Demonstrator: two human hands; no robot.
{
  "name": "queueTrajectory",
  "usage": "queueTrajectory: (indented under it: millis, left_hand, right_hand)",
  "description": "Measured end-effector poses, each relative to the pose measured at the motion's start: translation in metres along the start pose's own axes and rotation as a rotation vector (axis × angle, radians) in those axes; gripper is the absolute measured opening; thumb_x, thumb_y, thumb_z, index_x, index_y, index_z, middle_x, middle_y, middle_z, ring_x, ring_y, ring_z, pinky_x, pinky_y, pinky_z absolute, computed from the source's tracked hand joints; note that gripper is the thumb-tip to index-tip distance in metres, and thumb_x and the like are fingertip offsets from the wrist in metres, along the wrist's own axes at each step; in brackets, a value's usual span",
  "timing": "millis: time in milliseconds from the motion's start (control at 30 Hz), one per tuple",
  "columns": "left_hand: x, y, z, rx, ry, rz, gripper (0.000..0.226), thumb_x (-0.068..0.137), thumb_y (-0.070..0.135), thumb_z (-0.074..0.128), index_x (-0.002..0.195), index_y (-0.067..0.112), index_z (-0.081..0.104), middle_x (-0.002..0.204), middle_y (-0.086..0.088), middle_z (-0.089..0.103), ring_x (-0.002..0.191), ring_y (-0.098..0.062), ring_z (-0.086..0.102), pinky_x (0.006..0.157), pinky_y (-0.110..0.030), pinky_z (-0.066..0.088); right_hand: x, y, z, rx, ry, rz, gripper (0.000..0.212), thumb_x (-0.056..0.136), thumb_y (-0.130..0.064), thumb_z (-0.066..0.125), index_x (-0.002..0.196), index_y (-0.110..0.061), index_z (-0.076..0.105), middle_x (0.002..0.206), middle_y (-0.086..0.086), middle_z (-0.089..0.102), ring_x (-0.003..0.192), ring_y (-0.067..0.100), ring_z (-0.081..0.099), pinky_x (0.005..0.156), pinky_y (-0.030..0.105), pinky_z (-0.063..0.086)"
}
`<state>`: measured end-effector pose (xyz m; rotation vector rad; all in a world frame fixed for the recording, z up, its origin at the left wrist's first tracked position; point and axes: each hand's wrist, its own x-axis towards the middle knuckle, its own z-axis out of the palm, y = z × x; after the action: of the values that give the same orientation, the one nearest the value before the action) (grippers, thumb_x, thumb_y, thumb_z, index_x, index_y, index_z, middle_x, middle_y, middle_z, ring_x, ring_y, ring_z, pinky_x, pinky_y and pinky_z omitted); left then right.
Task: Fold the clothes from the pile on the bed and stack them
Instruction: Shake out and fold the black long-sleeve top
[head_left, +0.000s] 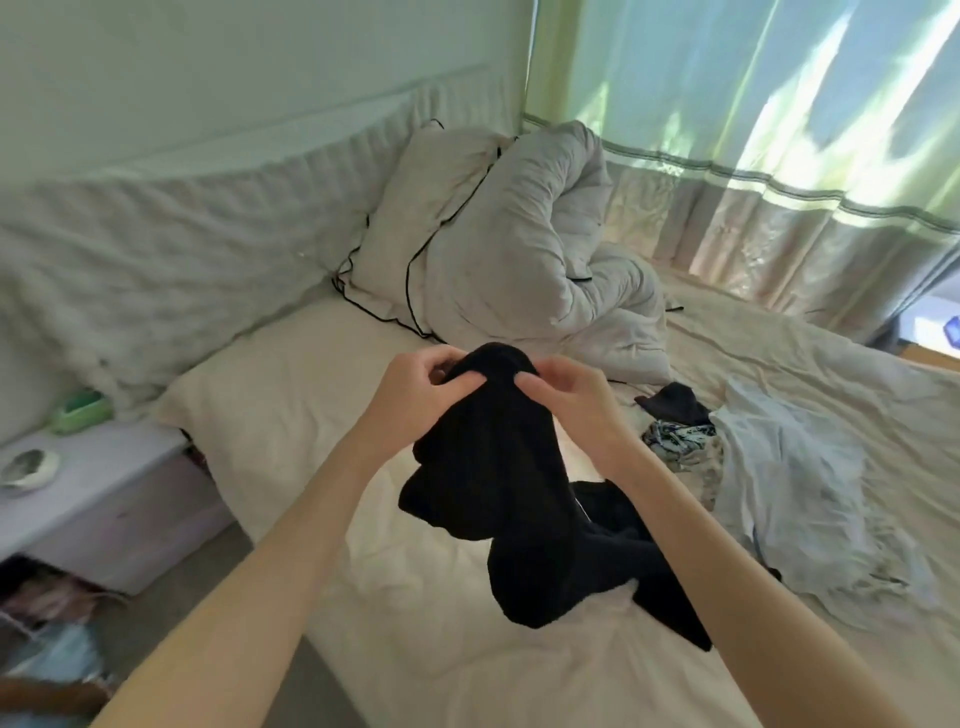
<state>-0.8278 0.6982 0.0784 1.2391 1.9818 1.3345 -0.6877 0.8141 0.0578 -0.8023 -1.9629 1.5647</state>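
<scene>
Both hands are up over the bed (322, 374): the left hand (415, 395) and right hand (571, 400) each pinch the top edge of a black garment (498, 499), fingers (535, 384) clamped on the cloth, close together. It hangs bunched, its tail trailing onto the sheet near the right arm. To do this well, I'd say slide the two grips apart along that edge until it runs taut, shake once so the bundle drops open, then lay it flat on the bare sheet nearer the left before folding.

Now the count. One black garment in hand. On the right, the pile (727, 457): one pale blue piece (795, 478), one patterned piece (675, 434), one small dark item (675, 400) — possibly more underneath, hard to tell. Two pillows (426, 218) far, one duvet (524, 249). No folded stack yet.
</scene>
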Motion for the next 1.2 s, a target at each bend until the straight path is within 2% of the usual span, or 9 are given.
queueTrajectory:
  millis: [100, 300, 500, 600, 667, 800, 933, 1067, 1200]
  left_hand:
    - [-0.015, 0.007, -0.032, 0.0, 0.024, -0.001, 0.006, 0.084, 0.017, 0.067, 0.089, 0.014, 0.069, 0.078, 0.001, 0.069, 0.079, -0.014, 0.067, 0.07, -0.021, 0.05]
    - [-0.049, 0.006, -0.094, -0.05, 0.095, -0.03, 0.009, 0.083, 0.012, 0.069, 0.081, 0.021, 0.07, 0.073, 0.012, 0.072, 0.071, -0.001, 0.067, 0.063, -0.009, 0.047]
    - [-0.074, 0.012, -0.149, -0.134, 0.256, -0.003, 0.008, 0.082, 0.013, 0.069, 0.085, 0.02, 0.072, 0.082, 0.006, 0.073, 0.08, -0.008, 0.068, 0.071, -0.015, 0.051]
    - [-0.083, 0.016, -0.176, -0.142, 0.334, 0.045, 0.013, 0.083, 0.013, 0.068, 0.083, 0.026, 0.072, 0.079, 0.011, 0.073, 0.078, -0.002, 0.067, 0.065, -0.01, 0.048]
    - [-0.088, 0.013, -0.193, -0.064, 0.44, 0.048, 0.011, 0.083, 0.017, 0.068, 0.086, 0.027, 0.071, 0.077, 0.017, 0.071, 0.077, 0.005, 0.065, 0.064, -0.005, 0.045]
    - [-0.095, -0.009, -0.219, 0.24, 0.609, -0.079, 0.032, 0.087, 0.02, 0.065, 0.118, 0.014, 0.06, 0.105, 0.01, 0.064, 0.101, -0.005, 0.06, 0.081, -0.011, 0.041]
    - [-0.12, -0.051, -0.192, 0.38, 0.511, -0.144, 0.067, 0.084, 0.016, 0.067, 0.142, 0.008, 0.034, 0.143, -0.007, 0.039, 0.134, -0.022, 0.034, 0.112, -0.033, 0.027]
    - [-0.164, -0.094, -0.14, 0.218, 0.462, -0.156, 0.067, 0.086, 0.033, 0.065, 0.142, 0.021, 0.03, 0.141, 0.01, 0.033, 0.129, -0.002, 0.03, 0.1, -0.001, 0.02]
    - [-0.172, -0.111, -0.123, 0.125, 0.252, -0.238, 0.085, 0.073, 0.054, 0.071, 0.141, 0.03, 0.026, 0.142, 0.018, 0.03, 0.127, 0.004, 0.031, 0.108, -0.018, 0.028]
  right_hand:
    - [-0.025, 0.021, 0.026, -0.039, -0.084, 0.093, 0.011, 0.089, -0.022, 0.063, 0.095, -0.014, 0.069, 0.093, 0.005, 0.072, 0.088, 0.019, 0.068, 0.082, 0.032, 0.054]
    - [-0.052, 0.041, 0.065, -0.149, -0.12, 0.111, 0.012, 0.087, -0.013, 0.065, 0.081, -0.023, 0.068, 0.08, -0.006, 0.069, 0.075, -0.001, 0.064, 0.078, 0.022, 0.047]
    - [-0.05, 0.021, 0.116, -0.256, -0.275, 0.007, 0.02, 0.085, -0.023, 0.068, 0.101, -0.033, 0.062, 0.105, -0.014, 0.059, 0.101, 0.002, 0.056, 0.088, 0.022, 0.044]
    - [-0.043, 0.009, 0.142, -0.201, -0.25, 0.022, 0.006, 0.089, -0.008, 0.062, 0.091, -0.007, 0.067, 0.094, 0.006, 0.064, 0.089, 0.019, 0.061, 0.079, 0.025, 0.048]
    - [-0.038, -0.005, 0.153, -0.196, -0.256, 0.043, 0.017, 0.092, -0.008, 0.058, 0.089, 0.008, 0.064, 0.082, 0.022, 0.063, 0.079, 0.03, 0.061, 0.072, 0.034, 0.047]
    - [-0.025, -0.05, 0.17, -0.042, -0.345, 0.127, 0.017, 0.094, -0.012, 0.056, 0.095, 0.001, 0.066, 0.097, 0.027, 0.068, 0.084, 0.034, 0.068, 0.079, 0.041, 0.055]
    - [-0.008, -0.1, 0.196, 0.029, -0.373, 0.144, 0.014, 0.093, -0.016, 0.058, 0.096, -0.005, 0.067, 0.088, 0.009, 0.068, 0.069, 0.013, 0.065, 0.064, 0.027, 0.057]
    - [0.005, -0.136, 0.218, -0.021, -0.3, 0.068, 0.02, 0.092, -0.013, 0.058, 0.097, 0.006, 0.064, 0.093, 0.026, 0.065, 0.079, 0.025, 0.066, 0.077, 0.039, 0.055]
    - [0.017, -0.16, 0.236, 0.188, -0.324, 0.164, 0.02, 0.092, -0.01, 0.06, 0.099, 0.008, 0.062, 0.095, 0.021, 0.066, 0.087, 0.026, 0.067, 0.08, 0.039, 0.056]
